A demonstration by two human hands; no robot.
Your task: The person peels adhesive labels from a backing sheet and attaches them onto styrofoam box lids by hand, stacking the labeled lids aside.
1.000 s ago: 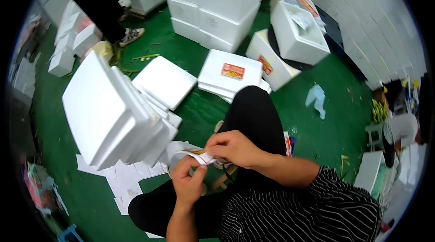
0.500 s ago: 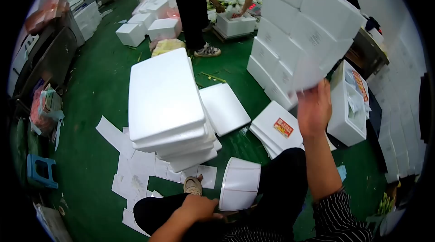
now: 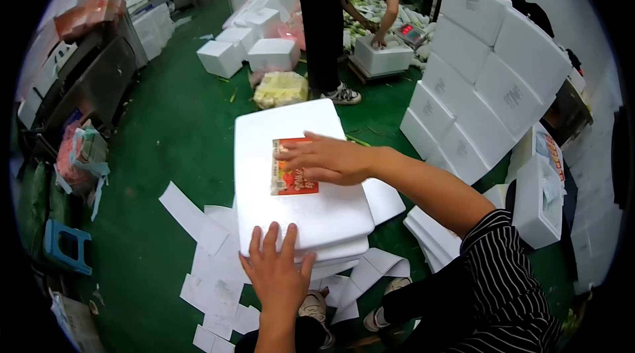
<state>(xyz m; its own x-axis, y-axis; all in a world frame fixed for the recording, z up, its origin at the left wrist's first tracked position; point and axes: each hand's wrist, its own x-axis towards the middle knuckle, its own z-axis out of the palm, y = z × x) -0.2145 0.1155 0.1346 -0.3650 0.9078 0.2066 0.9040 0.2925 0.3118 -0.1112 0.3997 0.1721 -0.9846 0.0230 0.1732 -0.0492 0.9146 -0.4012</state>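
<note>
A white foam lid [image 3: 297, 220] tops a stack of similar lids in front of me. A red and yellow sticker [image 3: 295, 184] lies on it. My right hand [image 3: 337, 158] rests flat across the sticker with its fingers stretched out, partly covering it. My left hand [image 3: 278, 273] is spread at the lid's near edge, its fingertips on the top face. Below the stack, a curled strip of white label backing [image 3: 387, 264] trails over the floor by my shoes.
Backing sheets [image 3: 215, 287] litter the green floor at left, near a blue stool [image 3: 68, 247]. Stacked foam boxes [image 3: 473, 82] stand at right, beside an open foam box [image 3: 539, 201]. Further back, a person [image 3: 324, 22] bends over a foam box [image 3: 383, 56] near a vegetable pile.
My right hand has come from the right, where it held a blurred pale sheet, onto the lid. My left hand has risen from my lap to the lid's edge. The sticker now shows there.
</note>
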